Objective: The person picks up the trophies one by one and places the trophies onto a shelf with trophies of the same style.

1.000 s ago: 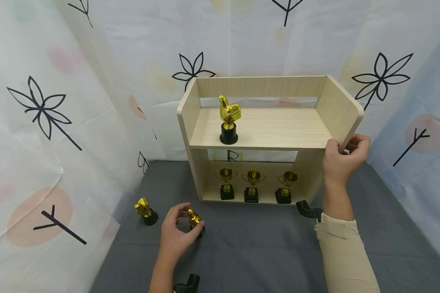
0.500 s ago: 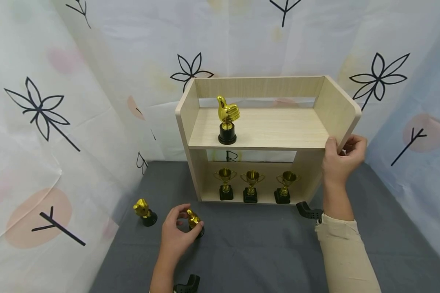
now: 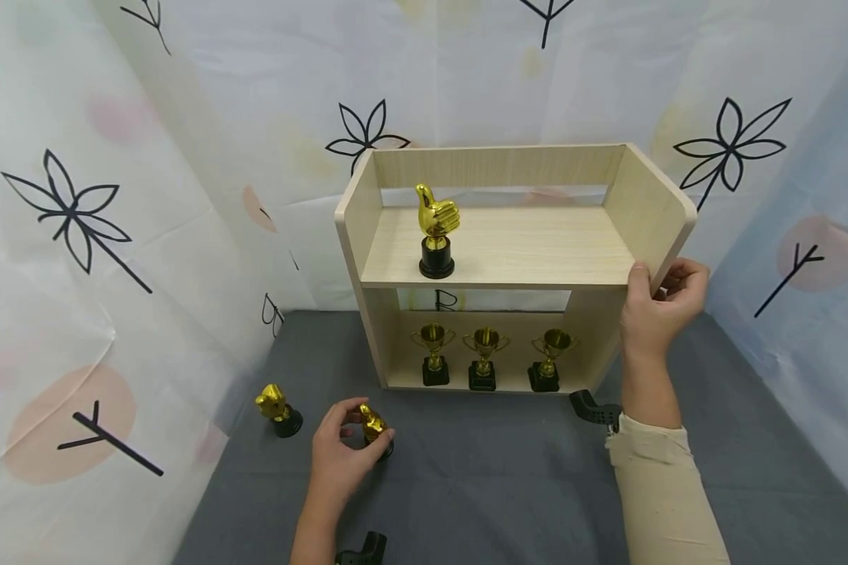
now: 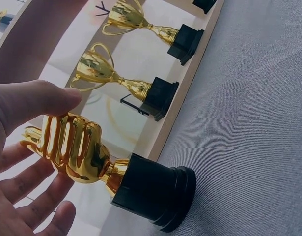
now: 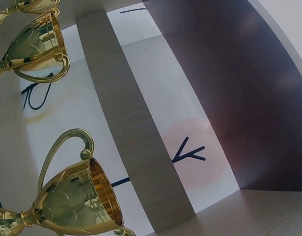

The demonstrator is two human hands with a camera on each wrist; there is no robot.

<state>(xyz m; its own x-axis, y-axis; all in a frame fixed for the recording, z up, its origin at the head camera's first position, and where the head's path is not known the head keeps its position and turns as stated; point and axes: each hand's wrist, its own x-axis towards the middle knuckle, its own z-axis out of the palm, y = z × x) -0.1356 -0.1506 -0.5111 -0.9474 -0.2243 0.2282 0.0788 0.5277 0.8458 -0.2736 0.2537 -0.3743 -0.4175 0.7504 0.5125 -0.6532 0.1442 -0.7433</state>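
My left hand (image 3: 341, 459) curls round the golden fist of a thumbs-up trophy (image 3: 373, 424) standing on the grey cloth. In the left wrist view, its thumb lies at one side of the fist and the fingers (image 4: 40, 179) spread behind; the black base (image 4: 153, 189) rests on the cloth. My right hand (image 3: 659, 310) grips the front edge of the right side panel of a pale wooden shelf (image 3: 544, 243), thumb inside the upper level. Another thumbs-up trophy (image 3: 436, 227) stands on the upper level, left of its middle. A third thumbs-up trophy (image 3: 279, 410) stands left of my left hand.
On the lower level stand three golden cup trophies, a left cup (image 3: 435, 357), a middle cup (image 3: 484, 361) and a right cup (image 3: 547, 361). Grey cloth (image 3: 495, 486) covers the table. Patterned white curtains (image 3: 268, 86) hang behind and at both sides.
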